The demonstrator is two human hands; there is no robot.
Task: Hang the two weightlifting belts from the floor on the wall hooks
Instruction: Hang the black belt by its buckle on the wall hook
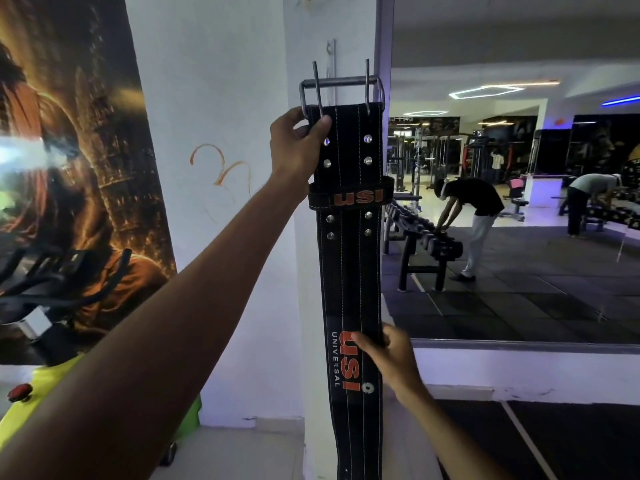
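A black weightlifting belt (349, 265) with orange USI lettering hangs straight down in front of a white pillar. Its metal buckle (341, 85), with two prongs pointing up, is at the top. My left hand (297, 147) grips the belt's upper left edge just under the buckle. My right hand (389, 355) pinches the belt's right edge lower down, beside the USI Universal print. A thin metal wall hook (331, 65) is fixed to the pillar just behind and above the buckle. Whether the buckle touches the hook I cannot tell. A second belt is not in view.
A large poster (69, 168) covers the wall at left, with an exercise bike (52, 289) and a yellow-green object (52, 393) below it. A wall mirror (519, 202) at right reflects a dumbbell rack and two bent-over people.
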